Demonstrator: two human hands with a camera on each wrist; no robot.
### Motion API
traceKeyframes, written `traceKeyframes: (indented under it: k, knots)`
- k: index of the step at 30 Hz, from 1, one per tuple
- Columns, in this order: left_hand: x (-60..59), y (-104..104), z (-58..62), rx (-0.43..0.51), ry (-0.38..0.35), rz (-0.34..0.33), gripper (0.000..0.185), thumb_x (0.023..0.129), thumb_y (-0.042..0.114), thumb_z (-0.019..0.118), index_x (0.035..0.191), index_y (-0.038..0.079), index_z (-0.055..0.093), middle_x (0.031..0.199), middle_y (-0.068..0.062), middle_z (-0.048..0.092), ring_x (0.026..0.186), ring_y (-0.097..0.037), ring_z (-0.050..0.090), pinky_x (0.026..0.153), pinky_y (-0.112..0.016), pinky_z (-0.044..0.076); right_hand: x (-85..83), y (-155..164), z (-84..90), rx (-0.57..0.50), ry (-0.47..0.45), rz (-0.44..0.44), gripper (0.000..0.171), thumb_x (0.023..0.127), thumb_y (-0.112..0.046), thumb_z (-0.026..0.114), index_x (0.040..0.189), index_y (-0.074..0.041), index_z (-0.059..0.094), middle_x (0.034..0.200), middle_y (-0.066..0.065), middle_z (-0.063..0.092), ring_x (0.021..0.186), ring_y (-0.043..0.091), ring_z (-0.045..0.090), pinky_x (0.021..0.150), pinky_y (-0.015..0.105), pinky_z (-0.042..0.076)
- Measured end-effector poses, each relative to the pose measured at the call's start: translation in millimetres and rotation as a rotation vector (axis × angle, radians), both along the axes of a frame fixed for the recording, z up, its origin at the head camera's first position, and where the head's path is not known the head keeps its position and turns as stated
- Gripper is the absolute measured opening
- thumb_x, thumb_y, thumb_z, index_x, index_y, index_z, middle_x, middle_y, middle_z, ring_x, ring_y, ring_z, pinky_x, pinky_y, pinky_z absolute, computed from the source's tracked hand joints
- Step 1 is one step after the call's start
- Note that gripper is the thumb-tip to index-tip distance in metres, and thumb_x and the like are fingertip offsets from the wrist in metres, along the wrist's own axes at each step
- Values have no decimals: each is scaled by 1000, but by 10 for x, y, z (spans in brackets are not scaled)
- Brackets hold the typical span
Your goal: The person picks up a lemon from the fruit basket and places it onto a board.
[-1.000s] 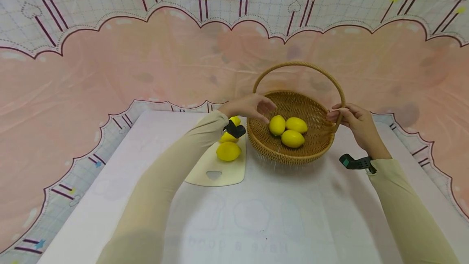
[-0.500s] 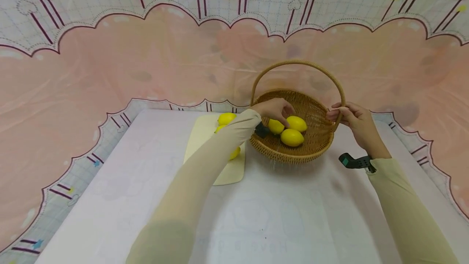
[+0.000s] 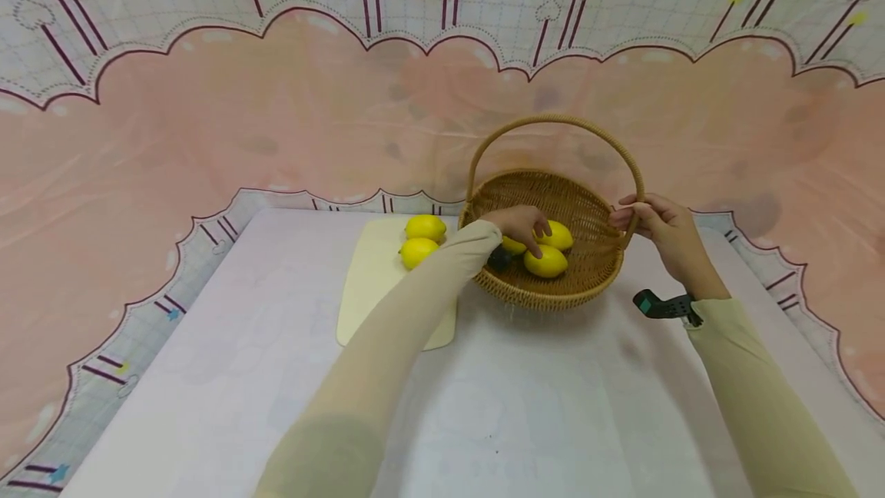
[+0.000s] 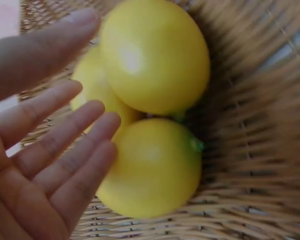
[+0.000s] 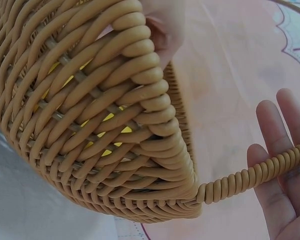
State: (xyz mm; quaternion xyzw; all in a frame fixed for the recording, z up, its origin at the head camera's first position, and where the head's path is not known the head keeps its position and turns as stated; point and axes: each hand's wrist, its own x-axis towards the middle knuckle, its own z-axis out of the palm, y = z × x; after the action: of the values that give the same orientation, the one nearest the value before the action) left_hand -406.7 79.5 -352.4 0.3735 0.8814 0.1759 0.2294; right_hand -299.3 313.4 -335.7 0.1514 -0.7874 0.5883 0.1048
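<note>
Three yellow lemons (image 3: 546, 260) clustered in a round wicker basket (image 3: 594, 271) with arched handle, one seemingly under the left hand's fingertips (image 3: 520, 222)

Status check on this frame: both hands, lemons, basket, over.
Left hand open, straight fingers against lemons in the basket. Right hand open, handle lying across its fingers. Two lemons on cutting board. Nothing blocking.

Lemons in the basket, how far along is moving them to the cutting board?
Two lemons already lie on the cutting board. The left hand reaches an open palm onto three lemons in the basket; the right hand steadies its handle.
</note>
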Motion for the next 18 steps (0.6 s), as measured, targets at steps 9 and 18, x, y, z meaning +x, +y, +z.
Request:
traceKeyframes:
  k: [9, 18]
  knots:
    - [64, 26, -11, -61, 17, -43, 53, 83, 19, 72, 132, 9, 54, 131, -10, 58, 120, -20, 54, 97, -27, 48, 1, -7, 13, 41, -8, -25, 41, 98, -27, 46, 116, 9, 53, 89, -15, 70, 86, 0, 66, 79, 11, 52]
    - [77, 22, -24, -70, 16, -31, 49, 84, 14, 70, 131, 8, 55, 131, -9, 57, 120, -19, 53, 97, -26, 48, -3, -13, 18, 43, -2, -23, 38, 98, -27, 46, 115, 5, 55, 89, -15, 70, 86, -1, 66, 79, 10, 52]
